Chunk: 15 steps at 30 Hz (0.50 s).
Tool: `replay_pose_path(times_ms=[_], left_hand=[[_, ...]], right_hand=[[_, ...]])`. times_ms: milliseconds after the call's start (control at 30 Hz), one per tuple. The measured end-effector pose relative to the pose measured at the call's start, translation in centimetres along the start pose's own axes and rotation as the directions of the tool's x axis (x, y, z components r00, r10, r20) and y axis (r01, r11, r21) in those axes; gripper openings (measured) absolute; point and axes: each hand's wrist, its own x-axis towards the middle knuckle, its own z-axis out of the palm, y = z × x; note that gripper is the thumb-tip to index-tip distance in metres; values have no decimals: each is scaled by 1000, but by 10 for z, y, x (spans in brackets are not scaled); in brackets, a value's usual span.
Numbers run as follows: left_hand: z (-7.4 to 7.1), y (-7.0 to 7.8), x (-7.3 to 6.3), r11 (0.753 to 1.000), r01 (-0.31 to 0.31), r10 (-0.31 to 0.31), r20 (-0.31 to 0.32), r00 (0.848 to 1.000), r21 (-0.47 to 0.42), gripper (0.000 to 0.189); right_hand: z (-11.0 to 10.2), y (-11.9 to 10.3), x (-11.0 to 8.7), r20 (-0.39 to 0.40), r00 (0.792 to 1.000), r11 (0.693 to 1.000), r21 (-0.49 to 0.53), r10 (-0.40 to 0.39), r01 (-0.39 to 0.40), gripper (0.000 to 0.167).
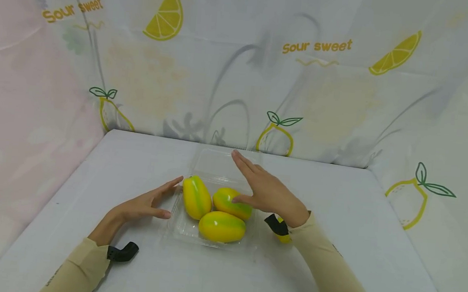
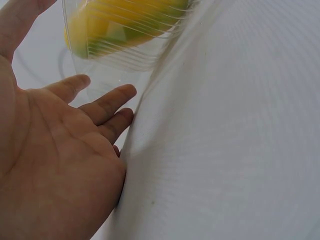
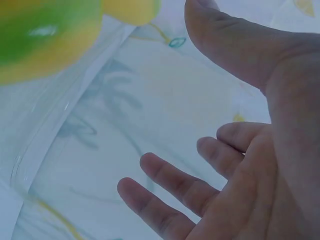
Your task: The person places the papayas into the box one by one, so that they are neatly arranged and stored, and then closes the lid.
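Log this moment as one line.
left hand: empty, left of clear clamshell; right hand: empty, at clamshell's right side; clamshell lid: folded back; three yellow-green fruits: inside; yellow object: right of clamshell, partly hidden

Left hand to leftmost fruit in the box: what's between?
The clear box's ribbed side wall stands between the left hand and the yellow-green fruit; the left wrist view shows it.

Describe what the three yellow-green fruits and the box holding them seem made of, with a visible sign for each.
The fruits: perhaps moulded plastic or foam, smooth and glossy, judging by bright highlights; real fruit can't be ruled out.
The box: probably thin, clear plastic, shiny; a fruit shows through its ribbed wall.
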Motion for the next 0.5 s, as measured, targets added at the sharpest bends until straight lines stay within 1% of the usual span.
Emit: replay_pose_path(times_ms=[67,233,367,500], left_hand=[[0,-1,0,1000,8,-8,-2,1000,-4,95],[0,1,-1,1000,18,-18,-8,1000,-5,96],[-1,2,-1,1000,15,-15,-7,1000,-7,96],[0,1,0,1000,14,-14,-2,1000,-17,96]], right_hand=[[-2,7,-10,-27,999,1000,6,18,-18,105],[-2,22,-34,-76,997,999,34,27,-25,105],[1,33,-51,-89,995,998,63,36,-30,108],[6,44,-66,-99,993,996,67,59,-52,110]])
